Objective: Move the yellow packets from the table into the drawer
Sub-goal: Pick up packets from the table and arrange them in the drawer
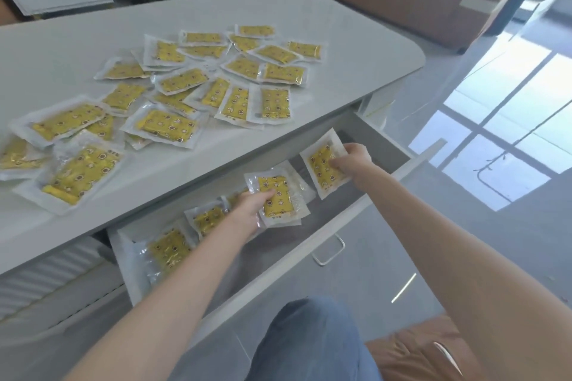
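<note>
Drawer [325,213] pulled well out from under near edge of table [340,25], grey floor bare through middle and right end. Left hand [250,204] low over drawer's middle, fingers curled over top of yellow packet [277,195], gripping it, with edges of another clear wrapper showing beneath; resting on drawer floor or held above it, cannot tell. Right hand [353,159] farther right, pinching second yellow packet [323,165] by its right side, thumb on yellow face, packet tilted over bare right end, just beside table's rim. More packets [168,249] lying overlapped at drawer's left end, near left wall. Loose heap of yellow packets [173,83] across table top, nearest ones close to near edge; bare table surface along far side and at rounded right corner. Metal handle [328,249] on drawer front, between forearms. Knee in blue jeans [309,340] below drawer front, glossy floor [464,226] to right.
</note>
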### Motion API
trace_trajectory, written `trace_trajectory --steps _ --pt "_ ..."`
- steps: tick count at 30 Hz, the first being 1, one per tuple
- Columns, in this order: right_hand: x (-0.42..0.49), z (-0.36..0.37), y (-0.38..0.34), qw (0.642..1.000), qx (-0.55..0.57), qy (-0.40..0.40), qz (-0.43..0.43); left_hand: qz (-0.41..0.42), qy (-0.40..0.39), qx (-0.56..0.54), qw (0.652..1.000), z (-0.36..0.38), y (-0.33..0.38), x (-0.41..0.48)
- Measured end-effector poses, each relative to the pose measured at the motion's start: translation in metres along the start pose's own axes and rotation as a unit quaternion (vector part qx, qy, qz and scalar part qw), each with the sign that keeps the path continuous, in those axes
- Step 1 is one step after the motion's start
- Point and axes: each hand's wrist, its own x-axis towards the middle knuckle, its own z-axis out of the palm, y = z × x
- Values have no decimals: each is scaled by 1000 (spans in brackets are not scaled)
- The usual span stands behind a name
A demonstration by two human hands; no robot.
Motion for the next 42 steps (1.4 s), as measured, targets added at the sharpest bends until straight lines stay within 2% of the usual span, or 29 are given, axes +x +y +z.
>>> trace_trajectory --steps 6,17,22,26,28,29,31,33,36,42 --pt "29 10 -4 998 -57 -28 24 -2 13 -20 1000 1 -2 25" --pt "72 32 9 993 -51 -80 64 -13 43 -43 998 6 -6 57" --pt "87 34 12 981 -167 -101 15 -22 52 -60 997 16 -7 63" --pt "97 32 21 945 -313 -71 -61 -17 58 -66 996 25 -5 69" --pt "99 28 22 937 -338 -40 -84 -20 62 -71 995 33 -2 70" --pt "99 24 20 941 -323 -19 -99 -18 54 -70 996 38 0 69" --pt "100 15 14 968 -222 -10 -120 -14 50 -69 996 46 3 72" --pt "96 4 8 985 -110 -104 -84 -9 46 -74 996 57 8 73" --pt "84 -10 4 967 -45 -249 -21 -26 30 -104 994 76 16 71" --pt "79 -28 15 961 -2 -278 10 -55 -40 -196 978 115 27 64"
